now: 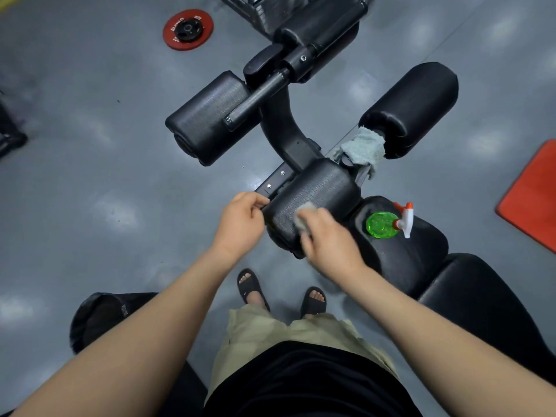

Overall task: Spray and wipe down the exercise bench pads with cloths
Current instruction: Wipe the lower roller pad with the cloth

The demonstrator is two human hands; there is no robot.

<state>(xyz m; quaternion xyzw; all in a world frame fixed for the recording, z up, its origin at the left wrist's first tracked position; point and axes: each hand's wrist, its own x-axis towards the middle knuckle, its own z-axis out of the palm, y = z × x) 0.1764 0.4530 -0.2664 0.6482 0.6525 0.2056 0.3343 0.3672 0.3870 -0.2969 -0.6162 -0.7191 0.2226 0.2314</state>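
A black exercise bench runs from the lower right up to the middle. My right hand point(328, 239) grips a small grey cloth point(304, 216) and presses it onto the near black roller pad point(322, 188); the hand is motion-blurred. My left hand point(240, 224) holds the left end of that same pad, fingers curled on its edge. A green spray bottle point(383, 224) with a white and red trigger stands on the seat pad point(403, 254). A second grey cloth point(362, 149) is draped over the bar beside the right roller pad point(418, 106). The left roller pad point(207, 115) lies farther off.
A red weight plate point(188, 29) lies on the grey floor at the top left. A red mat point(532, 197) lies at the right edge. A black bin point(96, 320) stands at my lower left. My sandalled feet point(281, 291) stand close to the bench.
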